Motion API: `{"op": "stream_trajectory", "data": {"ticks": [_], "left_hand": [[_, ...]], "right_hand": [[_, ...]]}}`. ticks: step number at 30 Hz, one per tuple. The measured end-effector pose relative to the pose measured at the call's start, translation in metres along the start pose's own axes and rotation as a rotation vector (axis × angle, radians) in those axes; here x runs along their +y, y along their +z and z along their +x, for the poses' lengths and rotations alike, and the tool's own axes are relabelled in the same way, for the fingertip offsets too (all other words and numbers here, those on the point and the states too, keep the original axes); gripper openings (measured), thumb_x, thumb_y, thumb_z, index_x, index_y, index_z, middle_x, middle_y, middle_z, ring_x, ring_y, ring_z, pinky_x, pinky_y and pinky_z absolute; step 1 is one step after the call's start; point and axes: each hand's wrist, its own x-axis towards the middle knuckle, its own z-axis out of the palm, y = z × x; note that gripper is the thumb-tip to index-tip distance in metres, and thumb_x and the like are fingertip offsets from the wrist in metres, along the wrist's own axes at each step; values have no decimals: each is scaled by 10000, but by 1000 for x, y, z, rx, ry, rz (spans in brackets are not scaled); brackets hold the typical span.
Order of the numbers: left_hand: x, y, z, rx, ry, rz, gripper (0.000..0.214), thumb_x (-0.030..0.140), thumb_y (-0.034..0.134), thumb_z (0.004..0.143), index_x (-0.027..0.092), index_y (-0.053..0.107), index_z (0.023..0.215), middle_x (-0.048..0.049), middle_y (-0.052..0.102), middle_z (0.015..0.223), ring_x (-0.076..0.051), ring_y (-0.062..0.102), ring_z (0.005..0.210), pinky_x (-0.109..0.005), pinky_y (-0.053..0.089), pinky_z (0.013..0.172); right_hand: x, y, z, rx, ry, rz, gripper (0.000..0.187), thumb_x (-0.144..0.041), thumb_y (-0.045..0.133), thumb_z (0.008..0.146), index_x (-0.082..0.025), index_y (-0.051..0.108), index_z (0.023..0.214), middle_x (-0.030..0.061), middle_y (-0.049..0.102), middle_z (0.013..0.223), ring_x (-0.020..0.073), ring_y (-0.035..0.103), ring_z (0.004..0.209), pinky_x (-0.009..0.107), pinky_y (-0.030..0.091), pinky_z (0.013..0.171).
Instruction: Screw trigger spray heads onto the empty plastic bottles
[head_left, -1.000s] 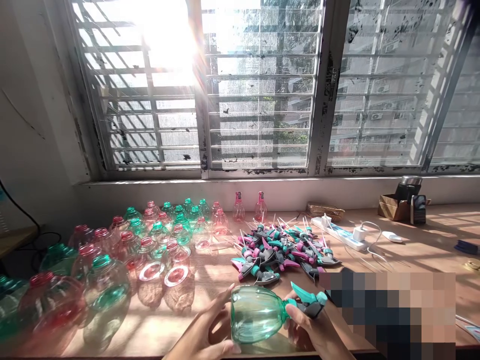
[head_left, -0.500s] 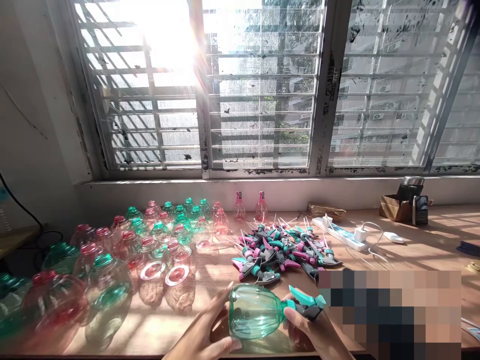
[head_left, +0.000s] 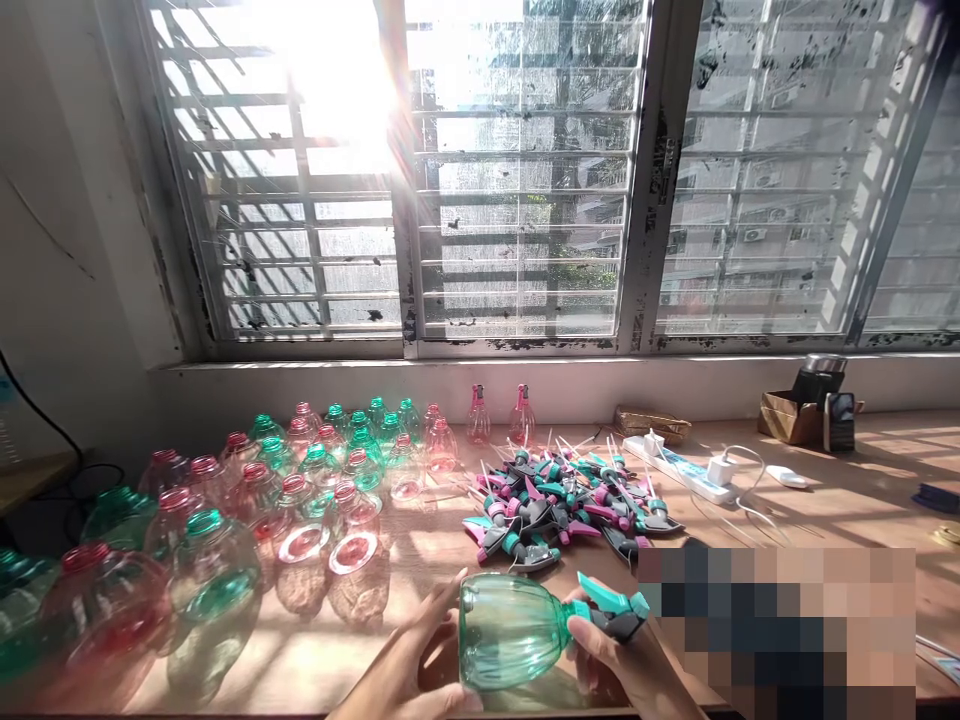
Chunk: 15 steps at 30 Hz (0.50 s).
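Observation:
A clear green plastic bottle (head_left: 510, 630) lies on its side between my hands, low over the wooden table's front edge. My left hand (head_left: 416, 660) cups its round base with the fingers curled about it. A teal and grey spray trigger head (head_left: 615, 610) sits at the bottle's neck, and my right hand (head_left: 611, 655) is closed around that neck and head. Just behind the bottle lies a heap of several pink and teal spray heads (head_left: 562, 500) with thin white tubes.
Several headless pink and green bottles (head_left: 300, 480) crowd the table's left half. Two pink bottles with heads (head_left: 499, 415) stand by the windowsill. A power strip with charger (head_left: 686, 465), a cardboard box (head_left: 814, 405) and a blurred patch (head_left: 776, 630) lie at right. Barred windows fill the back.
The bottle and both hands have stayed nearly in place, shifting only slightly in my grip; the spray head remains at the neck.

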Motion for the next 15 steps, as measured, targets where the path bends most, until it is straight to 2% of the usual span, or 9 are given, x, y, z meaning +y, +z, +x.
{"op": "stream_trajectory", "data": {"ticks": [3,6,8,12,15], "left_hand": [[-1,0,1,-22,5,-56,929,437,797,918,520,183,1610,-68,618,1494,-328,562,1404,-460,444,1174],[0,2,1,-19,11,-91,931,458,787,916,516,170,1610,-82,620,1486,-321,557,1407,-428,453,1162],[1,4,1,-36,10,-122,936,438,801,912,516,181,1608,-73,606,1504,-322,534,1429,-449,427,1188],[6,7,1,-22,17,-157,894,397,854,872,524,318,1576,-33,594,1520,-321,512,1447,-509,346,1245],[7,8,1,-23,36,-125,804,391,838,889,521,399,1550,-23,590,1520,-317,531,1426,-507,349,1243]], "right_hand": [[-4,1,1,-18,-10,10,603,-762,790,717,-182,696,853,-17,678,556,111,564,369,219,412,405],[-6,1,0,-26,-7,19,585,-740,795,738,-181,699,887,-21,685,569,108,579,387,216,426,430],[-4,1,0,-11,10,26,602,-747,806,715,-180,699,885,-15,699,583,110,583,391,212,413,422],[1,0,-1,28,27,-1,614,-770,809,680,-179,686,792,-8,703,589,91,534,358,215,371,393],[3,-1,-1,19,26,-23,589,-757,797,704,-182,681,760,-7,697,582,97,535,369,221,384,399]]}}
